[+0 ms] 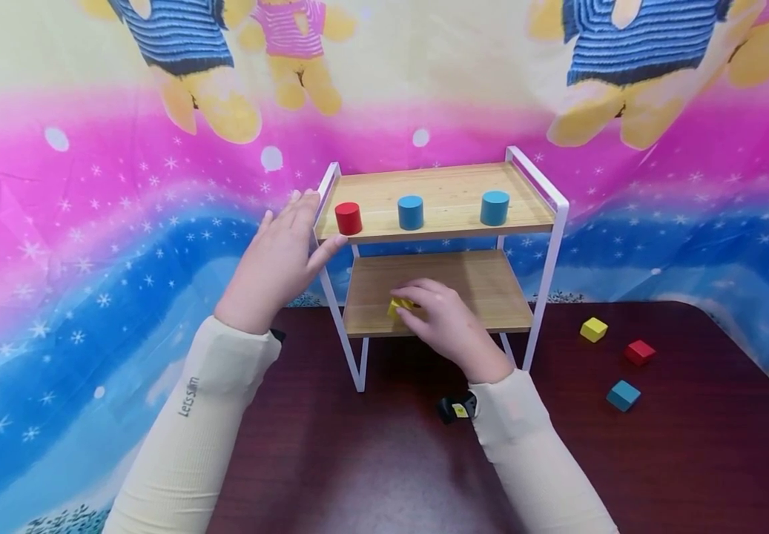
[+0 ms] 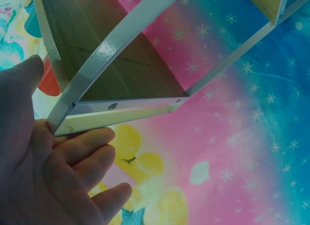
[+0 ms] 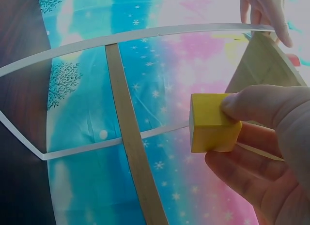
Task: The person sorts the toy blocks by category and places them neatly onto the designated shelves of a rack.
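Observation:
A two-tier shelf with a white frame [image 1: 555, 194] and wooden boards stands on the table. A red cylinder [image 1: 348, 218] and two blue cylinders [image 1: 410, 212] [image 1: 494, 208] stand on its top board. My left hand [image 1: 304, 226] rests flat with straight fingers against the shelf's top left rail; in the left wrist view that hand [image 2: 68, 152] touches the frame corner [image 2: 111, 46]. My right hand [image 1: 417, 308] pinches a yellow cube [image 1: 399, 306] just above the lower board [image 1: 484, 285]. The right wrist view shows thumb and fingers [image 3: 256, 106] gripping the cube [image 3: 213, 123].
On the dark table [image 1: 371, 460] to the right of the shelf lie a yellow cube [image 1: 594, 329], a red cube [image 1: 640, 352] and a blue cube [image 1: 623, 395]. A colourful cloth backdrop [image 1: 90, 222] hangs behind.

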Action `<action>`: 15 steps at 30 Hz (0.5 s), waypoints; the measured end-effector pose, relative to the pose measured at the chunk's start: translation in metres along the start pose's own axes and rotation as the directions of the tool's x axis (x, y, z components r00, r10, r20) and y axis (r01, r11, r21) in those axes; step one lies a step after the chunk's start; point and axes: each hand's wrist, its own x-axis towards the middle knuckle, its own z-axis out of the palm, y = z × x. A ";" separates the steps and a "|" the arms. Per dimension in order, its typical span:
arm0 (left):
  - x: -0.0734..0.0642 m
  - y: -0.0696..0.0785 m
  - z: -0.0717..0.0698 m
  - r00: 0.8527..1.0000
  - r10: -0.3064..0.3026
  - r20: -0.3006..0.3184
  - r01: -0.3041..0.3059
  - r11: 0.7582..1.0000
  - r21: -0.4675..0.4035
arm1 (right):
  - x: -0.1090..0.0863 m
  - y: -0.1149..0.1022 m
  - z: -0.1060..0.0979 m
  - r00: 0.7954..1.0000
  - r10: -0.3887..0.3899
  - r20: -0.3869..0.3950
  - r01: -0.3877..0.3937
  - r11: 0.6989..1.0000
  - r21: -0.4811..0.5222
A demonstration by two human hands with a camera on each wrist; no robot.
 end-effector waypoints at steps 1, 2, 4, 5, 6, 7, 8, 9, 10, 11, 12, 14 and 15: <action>0.000 0.000 0.000 1.000 -0.001 -0.001 0.001 1.000 -0.001 | 0.001 0.000 0.001 1.000 0.004 0.003 -0.004 1.000 0.002; 0.000 0.000 0.000 1.000 -0.002 -0.002 0.002 1.000 -0.002 | 0.002 0.000 0.001 1.000 0.007 0.006 -0.007 1.000 0.004; 0.000 0.000 0.000 1.000 -0.004 0.000 0.004 1.000 -0.005 | 0.003 -0.001 0.003 1.000 0.007 0.012 -0.007 1.000 0.007; 0.000 0.000 0.000 1.000 -0.005 0.002 0.005 1.000 -0.005 | 0.004 -0.001 0.003 1.000 0.005 0.015 -0.005 1.000 0.008; 0.000 -0.001 0.000 1.000 -0.006 0.003 0.006 1.000 -0.006 | 0.005 -0.001 0.004 1.000 0.003 0.018 -0.003 1.000 0.007; 0.000 -0.001 0.000 1.000 -0.007 0.004 0.007 1.000 -0.007 | 0.006 -0.002 0.005 1.000 0.000 0.021 0.000 1.000 0.007; 0.000 -0.001 0.000 1.000 -0.007 0.004 0.007 1.000 -0.007 | 0.007 -0.002 0.005 1.000 -0.003 0.023 0.003 1.000 0.006; 0.000 -0.001 0.000 1.000 -0.007 0.004 0.007 1.000 -0.007 | 0.008 -0.003 0.006 1.000 -0.007 0.025 0.007 1.000 0.005; 0.000 -0.001 0.000 1.000 -0.007 0.004 0.007 1.000 -0.009 | 0.008 -0.003 0.007 1.000 -0.010 0.026 0.010 1.000 0.004; 0.000 -0.001 0.001 1.000 -0.007 0.003 0.007 1.000 -0.008 | 0.009 -0.003 0.007 1.000 -0.012 0.026 0.012 1.000 0.004; 0.000 -0.001 0.001 1.000 -0.006 0.002 0.006 1.000 -0.008 | 0.010 -0.003 0.008 1.000 -0.014 0.025 0.014 1.000 0.004; 0.000 -0.001 0.001 1.000 -0.005 0.001 0.005 1.000 -0.008 | 0.011 -0.003 0.009 1.000 -0.014 0.025 0.014 1.000 0.003; 0.000 0.000 0.001 1.000 -0.005 0.001 0.005 1.000 -0.008 | 0.012 -0.003 0.010 1.000 -0.013 0.025 0.013 1.000 0.003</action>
